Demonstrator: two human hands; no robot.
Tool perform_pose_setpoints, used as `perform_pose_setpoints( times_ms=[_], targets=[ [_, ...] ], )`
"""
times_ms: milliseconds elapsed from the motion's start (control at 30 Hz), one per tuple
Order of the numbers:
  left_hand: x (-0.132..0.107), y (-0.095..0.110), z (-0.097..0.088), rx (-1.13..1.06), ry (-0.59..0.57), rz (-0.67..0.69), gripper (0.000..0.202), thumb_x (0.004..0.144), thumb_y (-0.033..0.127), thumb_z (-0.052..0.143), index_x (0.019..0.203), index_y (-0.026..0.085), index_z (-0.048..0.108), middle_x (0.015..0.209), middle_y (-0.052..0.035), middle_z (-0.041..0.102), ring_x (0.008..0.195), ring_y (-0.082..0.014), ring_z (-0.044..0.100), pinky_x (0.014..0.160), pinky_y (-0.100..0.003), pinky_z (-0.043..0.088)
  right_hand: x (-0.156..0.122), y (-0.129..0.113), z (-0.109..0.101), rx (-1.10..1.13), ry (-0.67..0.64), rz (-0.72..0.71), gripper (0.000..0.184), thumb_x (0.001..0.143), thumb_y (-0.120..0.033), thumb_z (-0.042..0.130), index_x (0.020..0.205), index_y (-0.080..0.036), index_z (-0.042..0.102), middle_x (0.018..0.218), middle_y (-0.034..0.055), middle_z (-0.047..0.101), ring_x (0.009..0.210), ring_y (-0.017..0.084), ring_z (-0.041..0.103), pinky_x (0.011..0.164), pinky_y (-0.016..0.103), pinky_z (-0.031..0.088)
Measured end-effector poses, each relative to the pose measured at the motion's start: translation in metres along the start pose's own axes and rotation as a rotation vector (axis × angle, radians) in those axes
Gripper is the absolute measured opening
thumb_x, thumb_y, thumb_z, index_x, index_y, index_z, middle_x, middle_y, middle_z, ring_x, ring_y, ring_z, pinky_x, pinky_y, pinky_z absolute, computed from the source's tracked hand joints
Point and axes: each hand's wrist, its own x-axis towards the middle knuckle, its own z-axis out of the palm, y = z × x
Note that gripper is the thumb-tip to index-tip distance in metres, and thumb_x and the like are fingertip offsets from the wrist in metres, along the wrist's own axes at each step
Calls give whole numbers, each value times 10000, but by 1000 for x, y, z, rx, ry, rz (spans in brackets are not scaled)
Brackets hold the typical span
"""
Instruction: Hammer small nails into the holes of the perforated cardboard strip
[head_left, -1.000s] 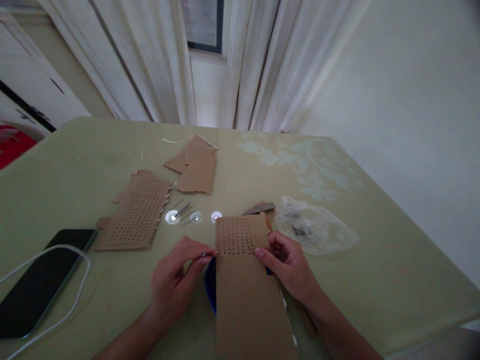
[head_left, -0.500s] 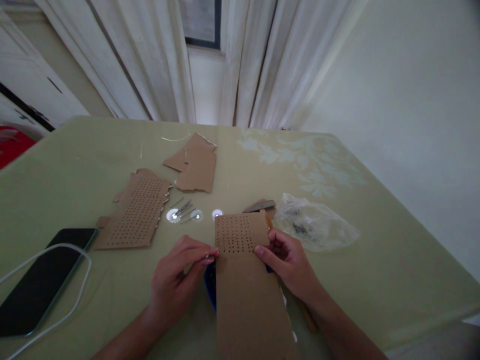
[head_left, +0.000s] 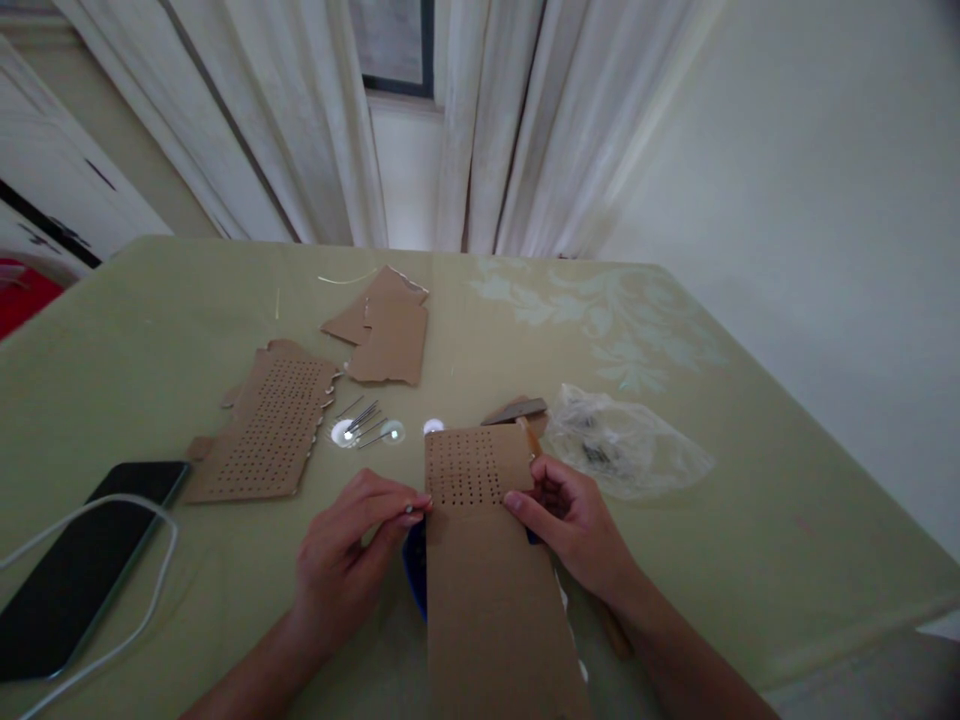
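A long piece of cardboard (head_left: 499,610) with rows of punched holes at its far end lies in front of me. My right hand (head_left: 574,515) grips its right edge, thumb on top beside the holes and fingers curled under. By the left edge, my left hand (head_left: 356,550) pinches a small nail (head_left: 409,509) between thumb and fingertips; most of the nail is hidden. Under the cardboard a blue container (head_left: 415,565) shows in part. Several loose nails (head_left: 364,418) lie beyond my left hand, on and around shiny round spots.
A second hole-punched cardboard sheet (head_left: 262,430) lies left, with cardboard scraps (head_left: 390,340) farther back. A phone (head_left: 82,570) with a white cable (head_left: 169,560) rests at the near left. Right of the cardboard are a hammer (head_left: 525,408), partly covered, and a clear plastic bag (head_left: 630,445).
The whole view has shifted slightly, so things appear a little farther left. Both hands keep the same grips on the nail and the cardboard.
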Motion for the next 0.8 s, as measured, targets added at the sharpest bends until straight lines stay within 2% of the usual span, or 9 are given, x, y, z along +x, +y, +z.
perform_pose_setpoints(
  times_ms=[300,800],
  targets=[
    [-5,-5,-2,13,-42,22,192,1026,97,727,1106,246,820,940,-24,844,847,-162,773,752,-255,633,0,-2,0,-23,3,-14,577,855,-678,878,784,-251,497,686,-59,510,616,135,489,564,256,373],
    [-2,-2,-3,26,-22,18,167,1017,129,733,1075,247,835,900,-40,845,793,-186,781,714,-282,634,-1,0,0,-37,-5,-15,578,858,-700,868,792,-255,505,688,-54,525,611,140,499,556,260,392]
  ],
)
